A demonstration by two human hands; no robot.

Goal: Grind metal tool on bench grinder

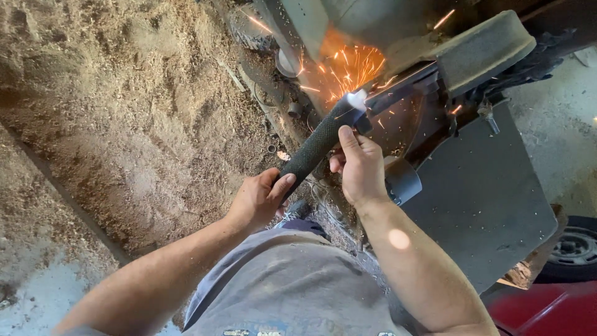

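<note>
Both our hands grip a black textured rod (317,144), left hand (258,199) clamped low, right hand (359,167) clamped near its sparking tip against the grey machine (479,186).

- You have one view only, from the camera on your head, so no second view shares the scene.
- It faces steeply down over your chest and both forearms.
- Near range: left hand (261,198) and right hand (359,167) sit mid-frame.
- Beyond the hands: sparks (348,65); left of them, sawdust floor (124,112).
</note>
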